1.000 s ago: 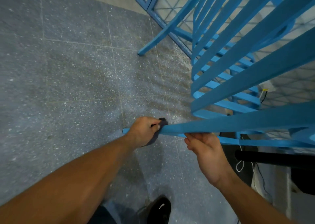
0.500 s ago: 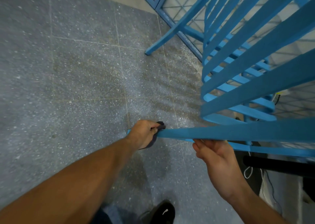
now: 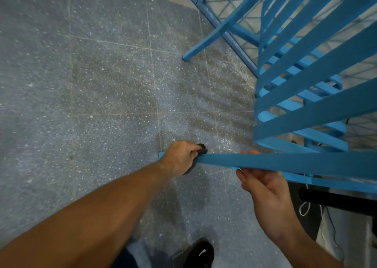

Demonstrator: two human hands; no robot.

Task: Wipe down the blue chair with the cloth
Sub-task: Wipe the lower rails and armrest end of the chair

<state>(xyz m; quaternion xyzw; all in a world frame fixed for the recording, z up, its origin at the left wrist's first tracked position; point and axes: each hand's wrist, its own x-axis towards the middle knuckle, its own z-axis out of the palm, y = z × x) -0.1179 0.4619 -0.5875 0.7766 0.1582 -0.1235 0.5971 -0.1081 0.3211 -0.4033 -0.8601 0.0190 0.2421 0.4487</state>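
Note:
The blue chair (image 3: 306, 161) is tipped towards me, its slatted back filling the right side of the view. My left hand (image 3: 181, 157) grips a dark cloth (image 3: 201, 147) wrapped around the nearest blue bar, close to its left end. Only small dark bits of the cloth show past the fingers. My right hand (image 3: 263, 184) holds the same bar from below, fingers curled up over its far edge, a short way right of the cloth.
Grey speckled floor tiles (image 3: 102, 96) spread to the left and ahead. A blue metal grille (image 3: 230, 4) stands behind the chair. My black shoe (image 3: 195, 253) is at the bottom. A dark object and white cords (image 3: 306, 206) lie at lower right.
The view has shifted slightly, so the chair sits further right. My left hand with the cloth stays near the bar's left end, and my right hand keeps its hold underneath.

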